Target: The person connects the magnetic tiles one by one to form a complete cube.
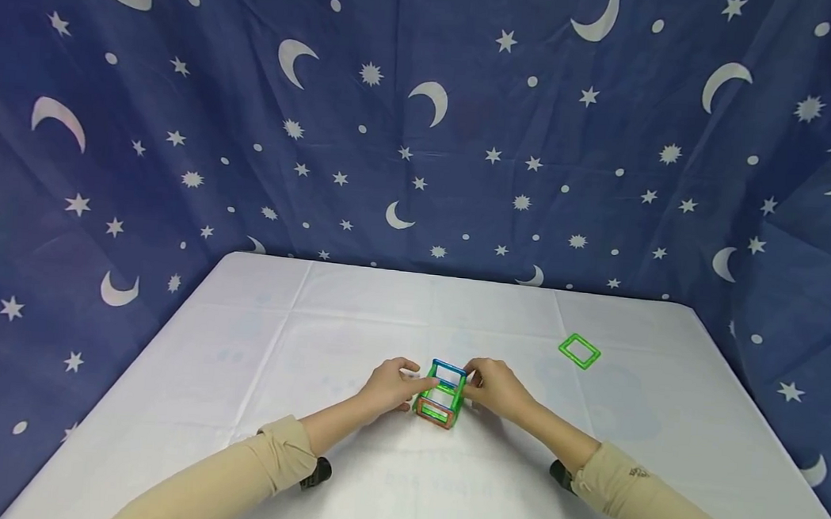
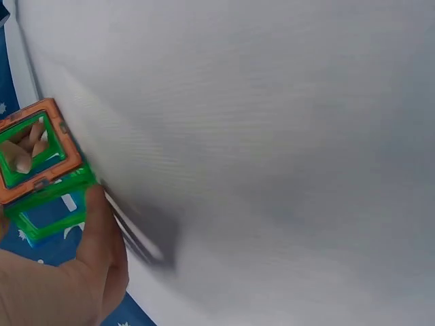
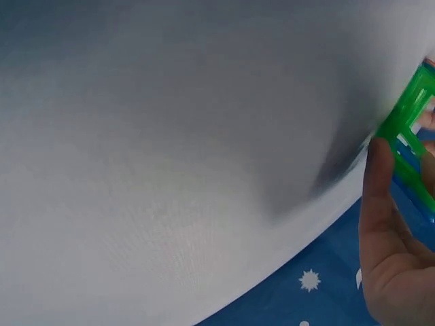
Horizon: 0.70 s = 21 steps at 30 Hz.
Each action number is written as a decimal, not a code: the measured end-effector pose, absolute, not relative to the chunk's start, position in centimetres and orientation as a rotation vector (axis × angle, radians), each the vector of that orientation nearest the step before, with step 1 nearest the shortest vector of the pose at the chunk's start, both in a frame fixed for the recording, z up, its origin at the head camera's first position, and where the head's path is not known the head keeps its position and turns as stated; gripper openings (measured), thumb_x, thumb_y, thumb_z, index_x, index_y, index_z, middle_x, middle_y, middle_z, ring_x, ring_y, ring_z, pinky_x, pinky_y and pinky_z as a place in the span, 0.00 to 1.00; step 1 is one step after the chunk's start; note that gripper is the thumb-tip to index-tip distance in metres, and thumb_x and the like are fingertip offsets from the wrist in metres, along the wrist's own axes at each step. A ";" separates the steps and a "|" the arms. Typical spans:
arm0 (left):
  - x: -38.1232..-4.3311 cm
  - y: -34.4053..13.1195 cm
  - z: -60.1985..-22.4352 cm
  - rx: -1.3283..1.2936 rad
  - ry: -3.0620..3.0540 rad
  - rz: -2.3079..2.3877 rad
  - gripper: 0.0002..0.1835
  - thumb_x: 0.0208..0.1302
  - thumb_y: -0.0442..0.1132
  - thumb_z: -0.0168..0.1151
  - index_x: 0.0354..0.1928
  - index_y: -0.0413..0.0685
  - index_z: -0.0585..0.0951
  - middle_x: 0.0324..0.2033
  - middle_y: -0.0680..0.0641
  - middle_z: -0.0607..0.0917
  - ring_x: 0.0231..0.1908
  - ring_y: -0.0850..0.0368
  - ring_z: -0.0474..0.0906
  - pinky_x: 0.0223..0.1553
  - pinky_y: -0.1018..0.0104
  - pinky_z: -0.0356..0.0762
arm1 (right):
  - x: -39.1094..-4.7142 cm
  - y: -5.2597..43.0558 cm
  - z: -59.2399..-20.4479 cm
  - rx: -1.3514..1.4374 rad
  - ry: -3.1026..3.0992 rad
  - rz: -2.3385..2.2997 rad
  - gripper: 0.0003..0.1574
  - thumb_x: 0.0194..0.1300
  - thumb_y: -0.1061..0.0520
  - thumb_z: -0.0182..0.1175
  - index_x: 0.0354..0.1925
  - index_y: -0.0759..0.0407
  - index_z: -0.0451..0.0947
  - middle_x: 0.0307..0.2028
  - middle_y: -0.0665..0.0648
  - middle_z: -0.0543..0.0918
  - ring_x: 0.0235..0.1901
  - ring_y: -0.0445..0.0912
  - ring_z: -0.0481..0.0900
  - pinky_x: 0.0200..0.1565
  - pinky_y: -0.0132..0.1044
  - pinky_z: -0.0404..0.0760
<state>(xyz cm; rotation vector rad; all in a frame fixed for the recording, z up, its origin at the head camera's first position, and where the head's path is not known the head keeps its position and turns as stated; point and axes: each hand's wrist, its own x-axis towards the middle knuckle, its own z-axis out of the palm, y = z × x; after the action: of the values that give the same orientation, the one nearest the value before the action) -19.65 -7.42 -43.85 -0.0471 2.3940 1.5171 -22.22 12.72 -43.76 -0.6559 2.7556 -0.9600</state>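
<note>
A small box built of magnetic tile frames stands at the middle of the white table, with green sides, a blue frame at its far end and an orange square frame at its near end. From the left, my left hand grips it, thumb across the top and fingers down its side. My right hand holds the opposite side between thumb and fingers. In the right wrist view, one fingertip lies against the lower edge of a green frame. Some fingertips are hidden behind the box.
One loose green square frame lies flat on the white-covered table, farther back to the right. A dark blue curtain with moons and stars hangs behind the table and around its sides.
</note>
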 end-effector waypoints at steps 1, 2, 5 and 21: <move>-19.8 -7.2 -43.8 -0.044 2.402 1.509 0.32 0.58 0.50 0.66 0.57 0.34 0.72 0.44 0.38 0.84 0.25 0.60 0.77 0.27 0.68 0.79 | -22.2 12.7 -43.8 -0.622 2.749 -0.971 0.12 0.56 0.65 0.65 0.38 0.71 0.78 0.20 0.56 0.80 0.17 0.44 0.77 0.20 0.27 0.72; -20.0 -7.0 -43.8 -0.042 2.404 1.504 0.32 0.58 0.48 0.66 0.58 0.34 0.72 0.43 0.38 0.84 0.24 0.61 0.77 0.26 0.69 0.78 | -22.1 12.6 -43.9 -0.600 2.739 -0.988 0.10 0.56 0.65 0.65 0.36 0.72 0.79 0.18 0.56 0.80 0.16 0.44 0.77 0.18 0.27 0.71; -20.3 -6.5 -43.8 -0.016 2.399 1.507 0.29 0.60 0.44 0.65 0.59 0.35 0.72 0.41 0.39 0.85 0.24 0.62 0.76 0.26 0.70 0.76 | -22.1 12.2 -44.2 -0.580 2.738 -1.016 0.06 0.56 0.66 0.65 0.32 0.70 0.79 0.16 0.56 0.80 0.14 0.44 0.77 0.17 0.26 0.71; -20.0 -6.4 -43.8 0.006 2.192 1.733 0.26 0.64 0.41 0.59 0.62 0.37 0.71 0.46 0.37 0.79 0.43 0.48 0.81 0.39 0.62 0.83 | -22.0 11.7 -44.2 -0.527 2.797 -0.945 0.05 0.56 0.68 0.64 0.33 0.68 0.79 0.15 0.53 0.76 0.13 0.39 0.72 0.19 0.27 0.70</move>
<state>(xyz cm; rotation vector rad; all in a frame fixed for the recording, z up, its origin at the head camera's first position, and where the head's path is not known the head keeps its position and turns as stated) -20.03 -6.41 -43.79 0.0059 2.1915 1.7327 -21.96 11.71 -44.18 -0.5272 2.7973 -0.9452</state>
